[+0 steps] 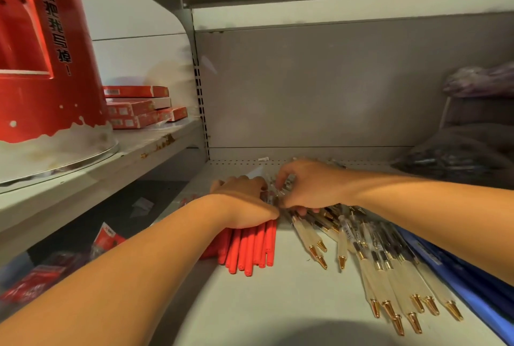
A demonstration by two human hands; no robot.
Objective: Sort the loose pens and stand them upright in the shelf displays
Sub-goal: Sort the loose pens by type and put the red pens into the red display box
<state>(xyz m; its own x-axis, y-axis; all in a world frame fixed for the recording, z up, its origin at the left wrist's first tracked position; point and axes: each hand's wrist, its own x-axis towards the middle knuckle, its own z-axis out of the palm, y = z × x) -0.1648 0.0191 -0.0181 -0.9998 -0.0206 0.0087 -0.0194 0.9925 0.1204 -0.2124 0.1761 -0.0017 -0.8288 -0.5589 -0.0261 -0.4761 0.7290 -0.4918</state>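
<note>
Head view: the left hand (244, 203) has its grip closed over the red pens (250, 248), which lie flat on the shelf (278, 306). The right hand (311, 187) pinches among the clear gold-tipped pens (389, 276) beside them. The 2 groups look roughly sorted, but none stands upright yet.

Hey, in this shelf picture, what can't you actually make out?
Head view:
- Upper ends of the red plastic pens: covered by the left hand.
- What the right hand pinches, if anything: hidden under that hand among the clear gold-tipped pens.
- Blue flat pack: cut off by the right edge.
- Dark bags far right: blurred.
</note>
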